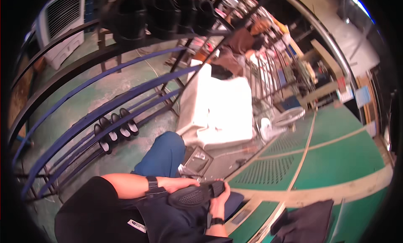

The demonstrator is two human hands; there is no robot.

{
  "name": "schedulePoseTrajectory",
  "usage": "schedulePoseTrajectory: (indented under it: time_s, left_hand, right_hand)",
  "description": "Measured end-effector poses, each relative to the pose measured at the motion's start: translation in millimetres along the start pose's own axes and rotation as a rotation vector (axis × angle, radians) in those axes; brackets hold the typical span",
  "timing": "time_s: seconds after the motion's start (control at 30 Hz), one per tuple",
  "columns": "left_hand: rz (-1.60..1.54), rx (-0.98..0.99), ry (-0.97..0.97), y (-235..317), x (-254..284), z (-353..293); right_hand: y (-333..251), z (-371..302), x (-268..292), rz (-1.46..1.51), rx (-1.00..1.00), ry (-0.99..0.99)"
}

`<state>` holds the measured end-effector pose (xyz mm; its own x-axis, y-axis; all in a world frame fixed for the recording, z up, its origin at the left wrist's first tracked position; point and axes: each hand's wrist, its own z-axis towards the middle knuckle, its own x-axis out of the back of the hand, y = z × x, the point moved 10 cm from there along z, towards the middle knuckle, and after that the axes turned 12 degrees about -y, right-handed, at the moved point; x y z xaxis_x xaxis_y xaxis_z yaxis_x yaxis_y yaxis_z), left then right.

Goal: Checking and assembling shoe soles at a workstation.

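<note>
A black shoe (189, 197) lies across my lap, its patterned sole turned up and its heel end to the right. My right hand (221, 197) is closed round the heel end, thumb and fingers on its sides. Along the far edge of the shoe, my left hand (178, 184) grips it from the other side; its fingertips are partly hidden. Both wrists wear dark bands.
At my right stands a green-topped workbench (336, 161) with wooden strips and slotted panels; dark cloth (304, 222) lies on its near end. Ahead is a white bin (228, 109). On the left, a rack with blue rails (121, 94) carries several black shoes (112, 132).
</note>
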<state>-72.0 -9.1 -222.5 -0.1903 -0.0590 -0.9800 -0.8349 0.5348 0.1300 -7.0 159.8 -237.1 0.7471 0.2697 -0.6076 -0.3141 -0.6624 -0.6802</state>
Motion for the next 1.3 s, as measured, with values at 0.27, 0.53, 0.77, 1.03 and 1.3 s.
schedulePoseTrajectory:
  time_s: [0.27, 0.53, 0.77, 1.03, 1.3]
  left_hand:
    - [0.502, -0.102, 0.531, 67, -11, -20]
    - [0.989, -0.297, 0.423, 141, -20, 85]
    - [0.792, -0.409, 0.389, 125, -14, 69]
    - [0.826, -0.395, 0.368, 128, -41, 54]
    - [1.116, -0.617, -0.123, 111, -102, 32]
  right_hand:
    - [-6, 21, -40, -0.259, -0.103, -0.21]
    - [-8, 35, -38, -0.344, 0.078, -0.348]
    - [-29, -3, -87, -0.493, 0.307, -0.44]
    - [-50, -3, -100, -0.613, 0.427, -0.452]
    - [-25, 61, -1, 0.076, -0.007, -0.044]
